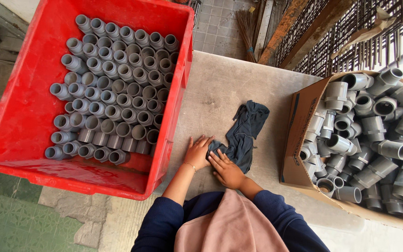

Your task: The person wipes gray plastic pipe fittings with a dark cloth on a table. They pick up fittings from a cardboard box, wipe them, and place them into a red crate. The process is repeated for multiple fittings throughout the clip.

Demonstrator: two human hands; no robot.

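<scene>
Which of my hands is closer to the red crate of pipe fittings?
Left. The left hand lies flat right beside the red crate; the right hand rests farther off, on the dark cloth.

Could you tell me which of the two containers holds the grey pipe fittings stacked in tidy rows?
The red plastic crate beside the left hand; its fittings sit in rows, while the cardboard box holds a loose jumble.

A single head-worn camera looks almost straight down, from close above, onto the grey desk (220,88); the view reaches past the desk's far edge to the tiled floor.
</scene>
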